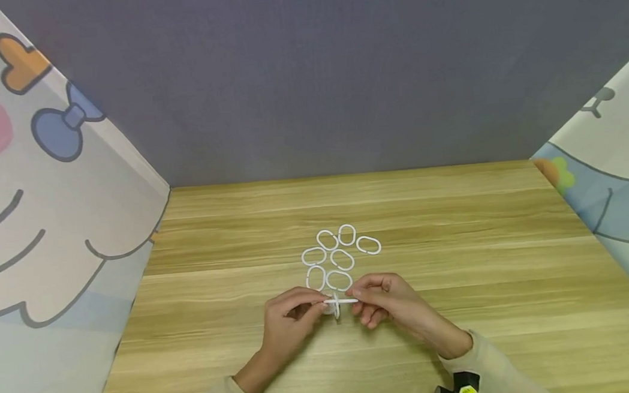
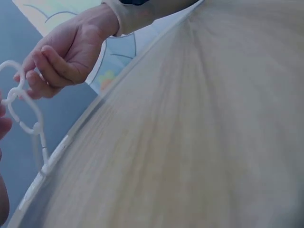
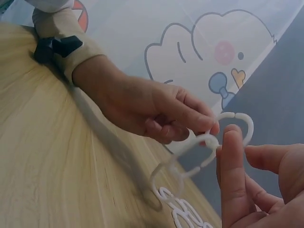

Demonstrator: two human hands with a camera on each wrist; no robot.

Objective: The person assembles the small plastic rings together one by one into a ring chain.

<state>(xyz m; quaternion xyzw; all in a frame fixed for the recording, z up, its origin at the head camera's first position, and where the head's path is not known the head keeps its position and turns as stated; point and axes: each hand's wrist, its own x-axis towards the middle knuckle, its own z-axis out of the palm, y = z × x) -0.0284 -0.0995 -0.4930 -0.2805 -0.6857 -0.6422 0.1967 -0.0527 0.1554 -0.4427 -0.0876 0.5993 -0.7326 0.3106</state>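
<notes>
My left hand and right hand face each other low over the table, pinching opposite ends of one white oval plastic ring. In the right wrist view this ring shows a small split in its side, with the right index finger and thumb at its near end. From it hangs a short chain of linked rings, dangling below the left fingertips. In the left wrist view only the edge of the left hand shows.
Several loose white rings lie spread on the wooden table just beyond the hands. A grey panel rises behind the table, and cartoon-printed walls flank it. A black device sits at the right sleeve.
</notes>
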